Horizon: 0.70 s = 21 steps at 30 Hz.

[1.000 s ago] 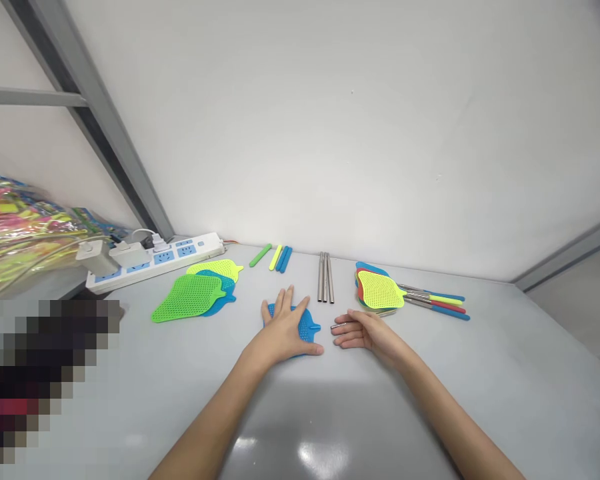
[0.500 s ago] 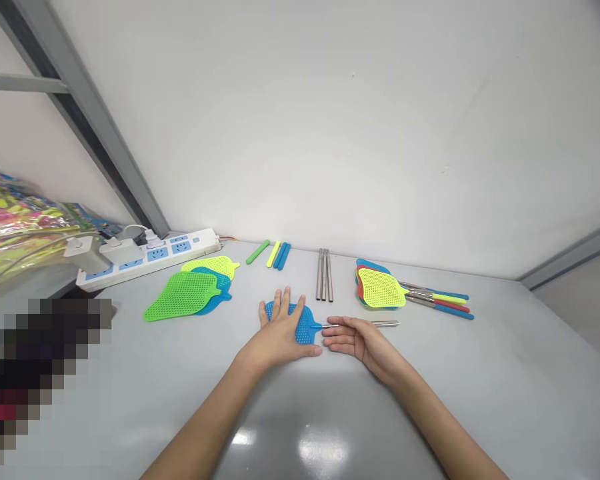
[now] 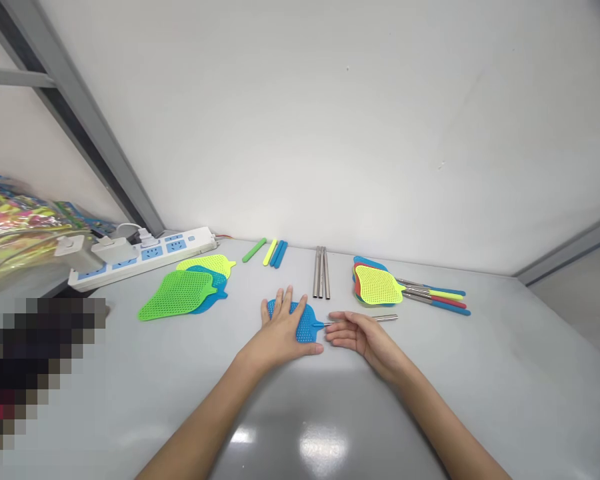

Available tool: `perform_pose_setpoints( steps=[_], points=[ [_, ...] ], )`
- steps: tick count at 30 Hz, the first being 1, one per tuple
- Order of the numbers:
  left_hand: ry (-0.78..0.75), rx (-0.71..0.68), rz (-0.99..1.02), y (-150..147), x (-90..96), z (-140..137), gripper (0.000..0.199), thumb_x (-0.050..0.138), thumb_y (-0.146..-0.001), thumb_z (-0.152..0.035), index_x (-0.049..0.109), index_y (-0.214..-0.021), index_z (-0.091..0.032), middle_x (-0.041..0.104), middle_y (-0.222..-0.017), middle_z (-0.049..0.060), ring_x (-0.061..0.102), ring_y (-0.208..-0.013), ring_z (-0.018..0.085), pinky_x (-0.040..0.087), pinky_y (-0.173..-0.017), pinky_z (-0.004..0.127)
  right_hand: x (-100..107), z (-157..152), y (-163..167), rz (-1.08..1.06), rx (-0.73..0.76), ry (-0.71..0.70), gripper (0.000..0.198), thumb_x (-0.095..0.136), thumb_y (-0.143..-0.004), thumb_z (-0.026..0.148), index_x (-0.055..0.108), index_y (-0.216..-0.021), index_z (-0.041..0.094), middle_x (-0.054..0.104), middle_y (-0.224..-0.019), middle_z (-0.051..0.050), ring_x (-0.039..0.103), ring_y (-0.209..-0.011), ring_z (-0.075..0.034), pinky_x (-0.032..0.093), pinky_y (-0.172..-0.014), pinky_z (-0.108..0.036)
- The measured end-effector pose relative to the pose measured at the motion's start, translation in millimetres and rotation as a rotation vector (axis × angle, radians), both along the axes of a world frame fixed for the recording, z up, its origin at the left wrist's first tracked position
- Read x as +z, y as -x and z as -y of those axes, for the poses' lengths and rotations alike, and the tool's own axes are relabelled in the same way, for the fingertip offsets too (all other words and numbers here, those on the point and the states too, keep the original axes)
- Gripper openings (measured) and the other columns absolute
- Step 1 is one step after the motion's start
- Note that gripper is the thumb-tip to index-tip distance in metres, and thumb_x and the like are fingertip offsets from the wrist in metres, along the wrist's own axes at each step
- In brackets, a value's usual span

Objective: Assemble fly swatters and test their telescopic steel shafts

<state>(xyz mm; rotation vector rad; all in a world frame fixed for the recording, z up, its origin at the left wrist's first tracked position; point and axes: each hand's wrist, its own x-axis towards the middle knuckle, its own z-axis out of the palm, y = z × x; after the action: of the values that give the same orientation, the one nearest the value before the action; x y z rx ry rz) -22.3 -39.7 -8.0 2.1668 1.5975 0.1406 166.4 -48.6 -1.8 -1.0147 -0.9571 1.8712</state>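
My left hand (image 3: 281, 330) lies flat with spread fingers on a blue perforated fly swatter head (image 3: 307, 325). A metal rod (image 3: 387, 318) runs right from the swatter's neck and passes behind my right hand (image 3: 359, 335). That hand rests on its edge beside the rod, fingers stretched out toward the left; whether they touch the rod I cannot tell. The rod's middle is hidden by the hand, and its bare end shows on the right.
Loose green (image 3: 180, 295), blue and yellow swatter heads lie at left, near a power strip (image 3: 130, 260). Coloured handle grips (image 3: 279, 255) and three metal rods (image 3: 322, 273) lie along the wall. A stack of swatters with handles (image 3: 379, 285) sits at right. A plastic-wrapped bundle (image 3: 20, 227) stands far left.
The whole view has shifted slightly. Both hands keep nearly the same pose, with the right hand a touch farther from the swatter's neck.
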Motion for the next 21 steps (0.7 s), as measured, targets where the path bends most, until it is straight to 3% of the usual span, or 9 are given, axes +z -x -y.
perform_pose_setpoints(
  steps=[5, 8, 11, 13, 16, 18, 21],
  points=[
    [-0.003, -0.010, -0.001, 1, -0.5, 0, 0.098, 0.037, -0.051, -0.073, 0.010, -0.130, -0.020, -0.011, -0.135, 0.013, -0.016, -0.119, 0.029, -0.006, -0.092, 0.051, 6, -11, -22, 0.101, -0.372, -0.123, 0.025, 0.048, -0.072, 0.031, 0.058, -0.084, 0.011, 0.059, -0.068, -0.005, 0.056, -0.059, -0.013, 0.044, -0.057, -0.024],
    [-0.002, -0.017, 0.000, 2, -0.5, 0, 0.098, 0.037, -0.051, -0.073, 0.010, -0.130, -0.021, -0.010, -0.135, 0.012, -0.016, -0.119, 0.030, -0.006, -0.092, 0.051, 5, -18, -40, 0.110, -0.719, -0.228, 0.021, 0.048, -0.070, 0.029, 0.058, -0.078, 0.013, 0.051, -0.057, 0.001, 0.046, -0.047, -0.007, 0.035, -0.042, -0.018],
    [-0.007, -0.022, 0.000, 2, -0.6, 0, 0.098, 0.037, -0.051, -0.073, 0.009, -0.130, -0.021, -0.010, -0.135, 0.011, -0.015, -0.120, 0.030, -0.006, -0.092, 0.051, 2, -24, -57, 0.043, -1.058, -0.266, 0.015, 0.045, -0.068, 0.025, 0.056, -0.069, 0.014, 0.040, -0.046, 0.006, 0.037, -0.040, -0.004, 0.029, -0.038, -0.016],
    [-0.010, -0.027, 0.000, 1, -0.6, 0, 0.097, 0.036, -0.052, -0.073, 0.009, -0.130, -0.021, -0.009, -0.136, 0.010, -0.015, -0.120, 0.030, -0.006, -0.091, 0.052, -2, -28, -66, 0.011, -1.208, -0.267, 0.015, 0.042, -0.067, 0.022, 0.054, -0.066, 0.014, 0.036, -0.044, 0.007, 0.035, -0.039, -0.004, 0.027, -0.038, -0.016],
    [-0.015, -0.043, -0.002, 1, -0.5, 0, 0.095, 0.035, -0.054, -0.072, 0.008, -0.130, -0.021, -0.007, -0.136, 0.008, -0.014, -0.120, 0.030, -0.007, -0.091, 0.053, -7, -32, -73, -0.015, -1.308, -0.148, 0.017, 0.038, -0.067, 0.020, 0.054, -0.068, 0.015, 0.042, -0.048, 0.005, 0.042, -0.045, -0.005, 0.028, -0.039, -0.017],
    [-0.016, -0.048, -0.003, 1, -0.3, 0, 0.095, 0.035, -0.055, -0.071, 0.008, -0.130, -0.020, -0.006, -0.136, 0.007, -0.014, -0.120, 0.030, -0.008, -0.091, 0.053, -10, -33, -74, -0.024, -1.281, -0.058, 0.020, 0.036, -0.067, 0.020, 0.054, -0.075, 0.016, 0.050, -0.059, 0.003, 0.050, -0.054, -0.006, 0.031, -0.042, -0.017],
    [-0.013, -0.041, -0.006, 0, -0.1, 0, 0.095, 0.037, -0.055, -0.070, 0.008, -0.130, -0.020, -0.005, -0.136, 0.007, -0.014, -0.120, 0.030, -0.009, -0.090, 0.053, -13, -33, -70, 0.003, -1.201, -0.038, 0.024, 0.033, -0.068, 0.023, 0.051, -0.083, 0.018, 0.056, -0.076, 0.000, 0.055, -0.068, -0.008, 0.037, -0.049, -0.018]
  ],
)
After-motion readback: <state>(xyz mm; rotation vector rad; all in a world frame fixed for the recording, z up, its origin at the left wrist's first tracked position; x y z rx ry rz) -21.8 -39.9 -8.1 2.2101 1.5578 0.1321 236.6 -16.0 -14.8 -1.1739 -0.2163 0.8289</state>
